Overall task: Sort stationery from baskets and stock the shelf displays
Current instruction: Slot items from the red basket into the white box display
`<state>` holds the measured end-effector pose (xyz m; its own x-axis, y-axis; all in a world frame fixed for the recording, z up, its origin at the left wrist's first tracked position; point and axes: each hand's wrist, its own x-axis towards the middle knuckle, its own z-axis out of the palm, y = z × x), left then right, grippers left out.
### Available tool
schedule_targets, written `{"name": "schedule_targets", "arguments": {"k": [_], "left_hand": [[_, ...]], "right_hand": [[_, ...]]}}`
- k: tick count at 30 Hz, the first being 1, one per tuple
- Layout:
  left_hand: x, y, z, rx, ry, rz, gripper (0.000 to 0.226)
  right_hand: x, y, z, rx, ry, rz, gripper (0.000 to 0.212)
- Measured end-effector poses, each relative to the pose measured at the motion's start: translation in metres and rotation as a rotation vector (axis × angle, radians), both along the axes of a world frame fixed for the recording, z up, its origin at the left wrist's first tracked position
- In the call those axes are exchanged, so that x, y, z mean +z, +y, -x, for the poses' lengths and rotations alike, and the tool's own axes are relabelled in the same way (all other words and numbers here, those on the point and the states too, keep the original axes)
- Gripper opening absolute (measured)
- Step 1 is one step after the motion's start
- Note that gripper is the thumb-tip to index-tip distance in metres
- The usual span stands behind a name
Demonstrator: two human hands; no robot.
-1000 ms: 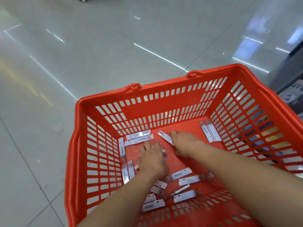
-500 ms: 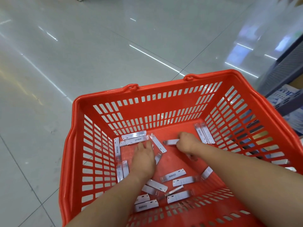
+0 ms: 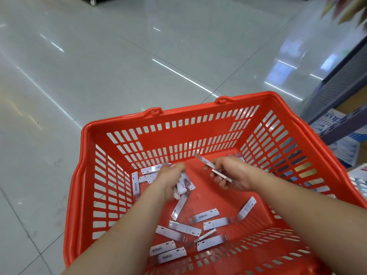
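Head view, 1 camera. Red basket (image 3: 194, 133) fills the lower half of the frame, with slotted walls and 2 handle hooks on the far rim. Both forearms enter from the bottom edge, and the 2 hands are inside the basket near its centre, apart from each other. Left hand (image 3: 168, 179): fingers curled downward round a white bundle (image 3: 182, 185); motion blur here, so it seems to be several small packets, count not readable. Right hand (image 3: 234, 171): thumb and curled fingers pinch the held strips (image 3: 206, 162), at least 2, long and flat, pointing toward the upper left of the frame. Loose packets (image 3: 203, 216): silver-white flat strips with barcode labels scattered on the basket floor, 1 cluster along the left wall beside the left hand, a larger cluster toward the near wall between the forearms. Glossy grey tiled floor (image 3: 119, 66) across the upper left. Grey shelf unit (image 3: 341, 76) at the right edge, with boxed goods (image 3: 345, 147) on its lower level just beyond the basket's right wall.
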<state>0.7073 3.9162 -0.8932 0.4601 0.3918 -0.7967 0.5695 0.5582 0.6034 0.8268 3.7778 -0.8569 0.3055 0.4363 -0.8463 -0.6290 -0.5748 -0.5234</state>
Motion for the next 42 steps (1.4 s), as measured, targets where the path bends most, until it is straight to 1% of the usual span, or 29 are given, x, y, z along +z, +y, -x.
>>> {"name": "schedule_targets", "arguments": {"k": [1,2,3,5,7,8,9,12,14,15,17,18,20,22,24,26,28,30,32,34,37,39,42], "left_hand": [[0.006,-0.001,-0.002,0.04,-0.048,0.076,0.012],[0.011,-0.001,-0.004,0.061,-0.083,0.123,0.01],[0.015,-0.002,-0.005,0.082,-0.124,0.174,0.015],[0.023,-0.005,-0.006,0.134,-0.216,0.279,0.016],[0.036,-0.008,-0.005,0.175,-0.28,0.36,0.015],[0.046,-0.01,-0.005,0.156,-0.296,0.368,0.017],[0.057,-0.012,-0.005,0.105,-0.308,0.344,0.022],[0.087,-0.021,-0.01,-0.156,-0.323,0.125,0.035],[0.108,-0.029,-0.017,-0.285,-0.411,0.017,0.033],[0.118,-0.033,-0.021,-0.32,-0.463,-0.026,0.028],[0.137,-0.042,-0.029,-0.354,-0.551,-0.126,0.012],[0.145,-0.047,-0.035,-0.361,-0.585,-0.184,0.009],[0.165,-0.061,-0.045,-0.368,-0.647,-0.283,0.014],[0.186,-0.08,-0.055,-0.406,-0.713,-0.346,0.018],[0.206,-0.103,-0.065,-0.503,-0.75,-0.415,0.017],[0.224,-0.125,-0.074,-0.624,-0.761,-0.499,0.015],[0.241,-0.147,-0.084,-0.75,-0.775,-0.57,0.012],[0.256,-0.172,-0.095,-0.865,-0.776,-0.653,0.01],[0.265,-0.201,-0.107,-0.953,-0.768,-0.741,0.01],[0.271,-0.231,-0.122,-1.025,-0.767,-0.821,0.01],[0.267,-0.279,-0.143,-1.101,-0.752,-0.93,0.011],[0.255,-0.309,-0.152,-1.151,-0.729,-1.019,0.011],[0.229,-0.343,-0.16,-1.227,-0.66,-1.195,0.015]], "right_hand": [[0.006,0.0,0.001,-0.01,0.011,-0.021,0.032],[0.011,0.0,0.001,-0.009,-0.001,-0.032,0.031],[0.018,0.0,0.001,0.004,-0.03,-0.037,0.031],[0.033,-0.002,0.001,0.089,-0.123,-0.035,0.03],[0.051,-0.007,0.0,0.227,-0.259,-0.017,0.029],[0.06,-0.009,-0.001,0.293,-0.333,-0.007,0.029],[0.068,-0.012,-0.003,0.346,-0.404,-0.003,0.03],[0.092,-0.018,-0.009,0.433,-0.572,-0.026,0.033],[0.108,-0.024,-0.012,0.465,-0.657,-0.036,0.033],[0.117,-0.028,-0.014,0.463,-0.677,-0.049,0.033],[0.137,-0.039,-0.017,0.374,-0.647,-0.115,0.034],[0.148,-0.047,-0.019,0.288,-0.61,-0.158,0.033],[0.171,-0.068,-0.025,0.1,-0.512,-0.242,0.029],[0.188,-0.093,-0.029,-0.006,-0.454,-0.366,0.021],[0.199,-0.122,-0.031,-0.051,-0.475,-0.446,0.022],[0.208,-0.153,-0.032,-0.121,-0.536,-0.465,0.016],[0.216,-0.186,-0.032,-0.225,-0.589,-0.491,0.008],[0.218,-0.218,-0.034,-0.349,-0.617,-0.517,0.009],[0.216,-0.251,-0.036,-0.474,-0.583,-0.567,0.009],[0.213,-0.282,-0.038,-0.596,-0.486,-0.646,0.013],[0.205,-0.326,-0.043,-0.718,-0.397,-0.73,0.028],[0.196,-0.349,-0.045,-0.757,-0.404,-0.732,0.032],[0.176,-0.375,-0.048,-0.734,-0.492,-0.673,0.03]]}}
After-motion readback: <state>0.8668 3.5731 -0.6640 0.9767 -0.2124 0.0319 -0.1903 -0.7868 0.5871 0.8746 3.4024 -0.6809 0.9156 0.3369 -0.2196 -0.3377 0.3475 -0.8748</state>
